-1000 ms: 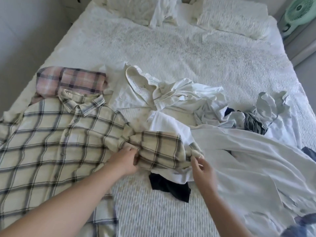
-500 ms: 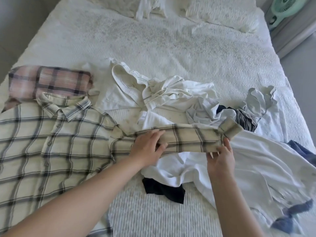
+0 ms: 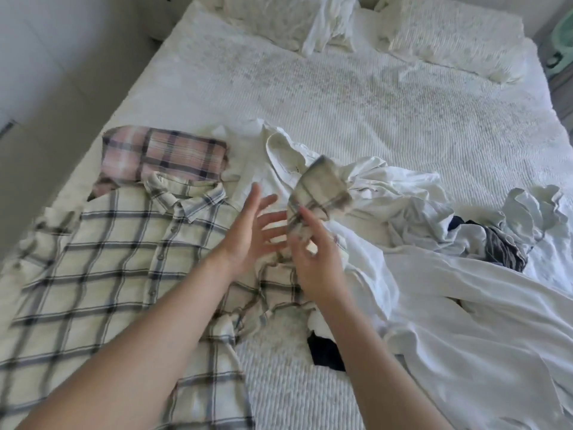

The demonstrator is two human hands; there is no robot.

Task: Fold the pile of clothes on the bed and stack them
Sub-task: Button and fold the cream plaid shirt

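The cream plaid shirt (image 3: 102,259) lies flat on the bed (image 3: 372,119); right hand (image 3: 313,262) seemingly pinches its blurred sleeve (image 3: 319,193) aloft, left hand (image 3: 248,237) spread beside. A loose pinch could drop the sleeve crooked.

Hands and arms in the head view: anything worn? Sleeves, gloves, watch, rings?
Nothing worn shows. Both forearms are bare from the bottom edge of the frame up to the wrists: no sleeves or cuffs in view. The left hand and right hand have no gloves, and no watch or bracelet sits at either wrist. No rings are visible, though the fingers are motion-blurred, so a thin band could be missed.
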